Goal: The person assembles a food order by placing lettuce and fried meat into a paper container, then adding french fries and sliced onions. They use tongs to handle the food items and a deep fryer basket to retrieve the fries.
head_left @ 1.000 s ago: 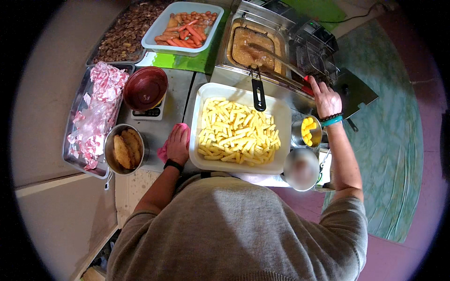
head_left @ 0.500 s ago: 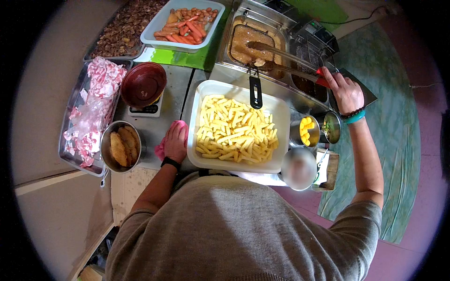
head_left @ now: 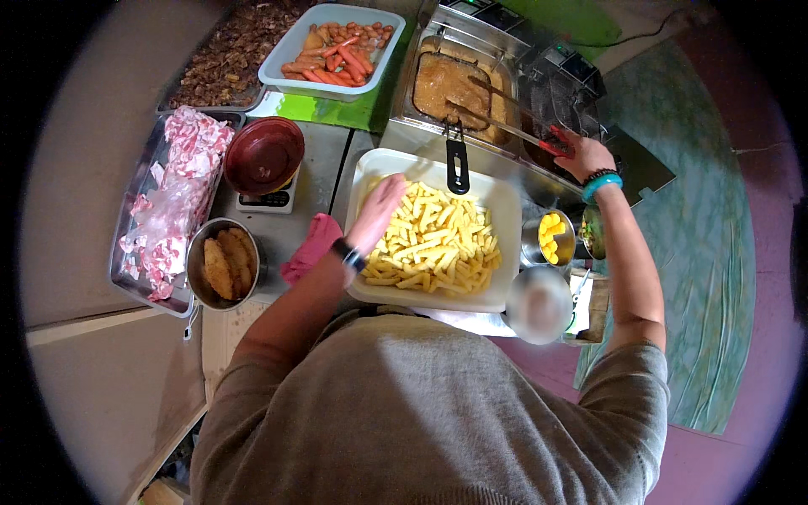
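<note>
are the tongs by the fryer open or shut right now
Open: the two long arms of the tongs stand apart, with a clear gap between their tips; the right hand holds the red grip.

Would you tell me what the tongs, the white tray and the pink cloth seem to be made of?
Tongs: dull greyish arms suggest metal; the red grips may be plastic or silicone. White tray: smooth, rounded corners, soft sheen, probably plastic. Pink cloth: matte, limp folds suggest textile; the fibre is unclear.

My bare left hand [head_left: 379, 210] is lifted at centre-left, fingers straight and together, its bare forearm [head_left: 290, 311] slanting from near left. My bare right hand [head_left: 589, 157] stretches far right, fingers bent in a grip.
</note>
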A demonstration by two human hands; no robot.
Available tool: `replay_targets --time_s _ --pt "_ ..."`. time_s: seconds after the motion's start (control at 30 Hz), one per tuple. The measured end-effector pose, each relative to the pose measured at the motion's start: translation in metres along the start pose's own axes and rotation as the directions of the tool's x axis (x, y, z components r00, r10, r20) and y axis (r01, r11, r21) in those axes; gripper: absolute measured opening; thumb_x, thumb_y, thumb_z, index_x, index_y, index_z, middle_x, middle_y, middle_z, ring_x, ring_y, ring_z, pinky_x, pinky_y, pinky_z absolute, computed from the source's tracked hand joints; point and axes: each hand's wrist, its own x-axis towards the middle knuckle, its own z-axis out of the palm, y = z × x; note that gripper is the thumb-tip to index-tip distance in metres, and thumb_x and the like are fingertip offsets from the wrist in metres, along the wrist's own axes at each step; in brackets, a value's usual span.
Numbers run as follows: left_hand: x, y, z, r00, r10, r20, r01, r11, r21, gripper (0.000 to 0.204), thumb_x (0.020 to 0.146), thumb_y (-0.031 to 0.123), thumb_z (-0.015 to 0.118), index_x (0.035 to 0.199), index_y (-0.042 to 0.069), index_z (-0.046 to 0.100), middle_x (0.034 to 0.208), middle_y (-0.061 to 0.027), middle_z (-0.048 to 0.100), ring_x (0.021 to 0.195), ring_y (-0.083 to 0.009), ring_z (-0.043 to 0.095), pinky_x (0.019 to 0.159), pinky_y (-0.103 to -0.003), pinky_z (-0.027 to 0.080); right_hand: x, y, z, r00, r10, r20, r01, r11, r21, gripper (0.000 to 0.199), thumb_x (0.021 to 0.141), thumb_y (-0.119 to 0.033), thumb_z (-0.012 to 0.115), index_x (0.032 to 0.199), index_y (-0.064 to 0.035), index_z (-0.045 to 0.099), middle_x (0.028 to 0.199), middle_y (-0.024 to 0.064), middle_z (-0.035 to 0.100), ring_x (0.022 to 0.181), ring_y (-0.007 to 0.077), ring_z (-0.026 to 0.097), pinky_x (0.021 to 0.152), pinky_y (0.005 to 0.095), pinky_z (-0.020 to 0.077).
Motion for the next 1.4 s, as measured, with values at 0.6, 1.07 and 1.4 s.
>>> replay_targets --time_s 0.6,1.07,1.4 --pt "0.06 -0.022 0.037 0.921 -0.211 0.327 0.287 0.936 -0.205 0.016 0.087 0.018 0.043 0.1 0.007 0.042 0.064 -0.001 0.044 0.044 -0.0095 0.042 0.04 -0.024 0.037 0.055 -0.044 0.071 0.992 0.127 0.019 -0.126 0.937 0.327 0.038 0.067 -0.033 0.063 0.096 -0.0081 0.06 0.086 0.0181 0.06 0.082 0.0315 0.057 0.072 0.0368 0.0447" --pt "0.058 -0.028 0.033 0.939 -0.172 0.297 0.239 0.949 -0.206 0.017 0.087 0.018 0.044 0.1 0.006 0.042 0.064 -0.0015 0.045 0.043 -0.0094 0.043 0.039 -0.024 0.038 0.031 -0.006 -0.005 0.999 0.019 0.042 -0.023 0.996 0.09 0.034 0.071 -0.036 0.059 0.092 -0.0094 0.06 0.09 0.0156 0.06 0.085 0.0301 0.057 0.074 0.0383 0.0461" --pt "0.059 -0.031 0.033 0.939 -0.163 0.302 0.224 0.958 -0.178 0.019 0.087 0.018 0.044 0.102 0.005 0.043 0.064 -0.0012 0.046 0.043 -0.009 0.044 0.038 -0.024 0.04 0.046 0.011 -0.01 0.99 0.111 -0.091 -0.104 0.991 0.083 0.034 0.068 -0.035 0.062 0.087 -0.0062 0.062 0.085 0.0156 0.061 0.082 0.0303 0.058 0.072 0.0382 0.0462"
